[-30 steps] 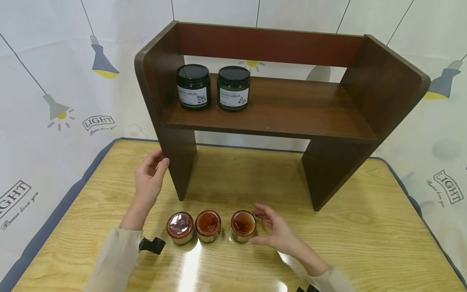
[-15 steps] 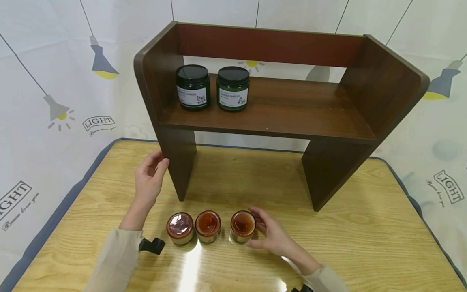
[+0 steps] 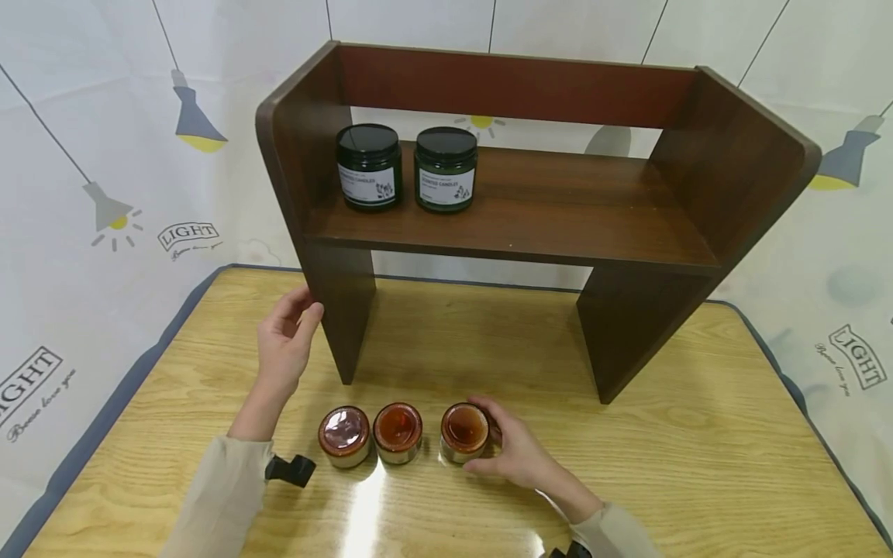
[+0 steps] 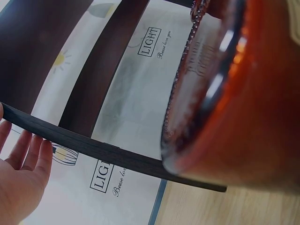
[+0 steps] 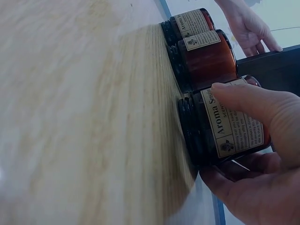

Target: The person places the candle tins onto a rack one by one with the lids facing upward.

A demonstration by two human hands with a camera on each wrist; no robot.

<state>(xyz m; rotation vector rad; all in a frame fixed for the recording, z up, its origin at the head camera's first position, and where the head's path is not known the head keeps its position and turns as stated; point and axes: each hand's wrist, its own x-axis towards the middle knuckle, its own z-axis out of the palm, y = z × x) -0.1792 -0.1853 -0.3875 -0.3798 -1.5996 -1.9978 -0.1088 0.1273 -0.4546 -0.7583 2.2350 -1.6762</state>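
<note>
Three amber glass candle jars stand upside down on the table, black lids downward. The rightmost jar [image 3: 464, 431] sits between the thumb and fingers of my right hand [image 3: 518, 449]; in the right wrist view the thumb presses near its label [image 5: 232, 126] while the fingers curl behind it. To its left are the middle jar [image 3: 398, 431] and the leftmost jar [image 3: 345, 435], close together. My left hand [image 3: 284, 337] rests its fairly straight fingers against the left side panel of a dark wooden shelf [image 3: 335, 310], thumb at the front edge. A jar [image 4: 253, 108] looms large in the left wrist view.
Two dark green scented-candle jars, the left one [image 3: 370, 167] and the right one [image 3: 446, 169], stand on the shelf board [image 3: 558, 209] at its left end. The wooden table [image 3: 698, 465] runs under everything, with a printed cloth backdrop [image 3: 139, 310] behind and beside it.
My right hand has moved left and closed in around the rightmost amber jar, which stays in place. My left hand and the shelf have not moved.
</note>
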